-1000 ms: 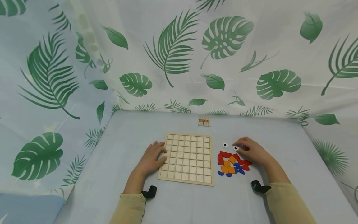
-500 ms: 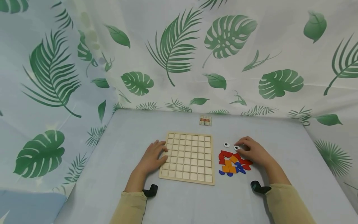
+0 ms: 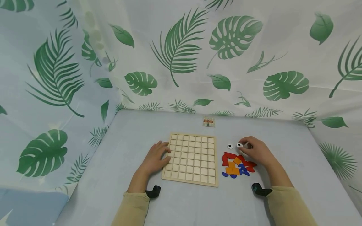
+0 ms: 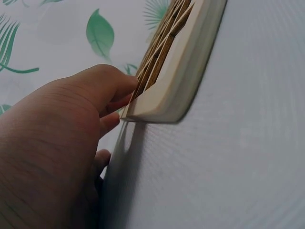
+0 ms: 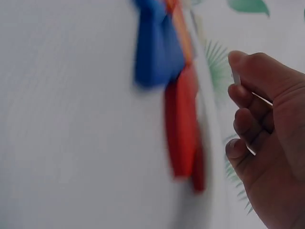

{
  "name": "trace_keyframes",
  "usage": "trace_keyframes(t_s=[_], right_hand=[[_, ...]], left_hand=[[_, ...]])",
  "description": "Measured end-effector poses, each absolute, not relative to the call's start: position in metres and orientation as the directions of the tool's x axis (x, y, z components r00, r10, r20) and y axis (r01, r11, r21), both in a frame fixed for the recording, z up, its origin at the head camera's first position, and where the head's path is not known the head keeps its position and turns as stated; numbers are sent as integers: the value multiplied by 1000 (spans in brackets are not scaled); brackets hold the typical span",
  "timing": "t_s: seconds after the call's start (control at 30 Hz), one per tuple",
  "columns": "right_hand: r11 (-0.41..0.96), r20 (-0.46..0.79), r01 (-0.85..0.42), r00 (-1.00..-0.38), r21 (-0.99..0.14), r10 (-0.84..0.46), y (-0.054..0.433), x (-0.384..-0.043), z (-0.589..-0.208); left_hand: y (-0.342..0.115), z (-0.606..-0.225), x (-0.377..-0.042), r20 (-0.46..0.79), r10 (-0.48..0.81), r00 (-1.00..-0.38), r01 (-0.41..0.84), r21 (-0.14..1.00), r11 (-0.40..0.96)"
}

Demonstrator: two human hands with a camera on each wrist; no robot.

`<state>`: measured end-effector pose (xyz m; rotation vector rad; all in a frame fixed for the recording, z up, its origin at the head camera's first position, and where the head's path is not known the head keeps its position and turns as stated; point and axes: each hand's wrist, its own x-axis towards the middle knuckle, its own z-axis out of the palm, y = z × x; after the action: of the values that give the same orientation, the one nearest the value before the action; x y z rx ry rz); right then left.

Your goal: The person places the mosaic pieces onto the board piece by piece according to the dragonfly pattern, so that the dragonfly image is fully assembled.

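Note:
On the table lies a square wooden grid board [image 3: 189, 182], its cells pale and framed by a raised rim. My left hand [image 3: 155, 157] rests at the board's left edge, fingertips and thumb touching the rim; the left wrist view shows the thumb [image 4: 119, 83] right at the frame. My right hand [image 3: 256, 151] pinches a white disc with a black dot [image 3: 239, 145], like an eye, between thumb and forefinger. Seen edge-on in the right wrist view, the disc [image 5: 236, 77] is a thin white sliver. A second eye disc [image 3: 230, 146] lies just left of it.
Right of the board is a loose cluster of flat pieces: red curved ones [image 3: 230, 155], orange squares [image 3: 229, 170] and blue rounded ones [image 3: 233, 176]. A small patterned card [image 3: 209, 121] lies behind the board. A leaf-printed curtain [image 3: 181, 94] hangs at the back and sides.
My right hand has lifted the eye disc slightly up and away from the pieces. The left hand stays at the board's edge. The whole head view has shifted a little.

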<state>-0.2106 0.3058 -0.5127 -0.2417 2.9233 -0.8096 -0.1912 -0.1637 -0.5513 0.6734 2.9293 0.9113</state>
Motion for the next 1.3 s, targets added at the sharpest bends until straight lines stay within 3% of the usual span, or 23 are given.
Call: trace_keyframes(t_s=[0.43, 0.67, 1.3], right_hand=[[820, -21, -178, -974, -545, -225, 237, -227, -482], [760, 13, -273, -944, -590, -329, 197, -237, -488], [690, -10, -329, -899, -645, -438, 111, -262, -516]], left_hand=[[-165, -556, -192, 123, 402, -907, 402, 533, 744], [-166, -557, -191, 125, 400, -908, 402, 532, 745], [-164, -552, -194, 140, 395, -908, 407, 514, 755]])
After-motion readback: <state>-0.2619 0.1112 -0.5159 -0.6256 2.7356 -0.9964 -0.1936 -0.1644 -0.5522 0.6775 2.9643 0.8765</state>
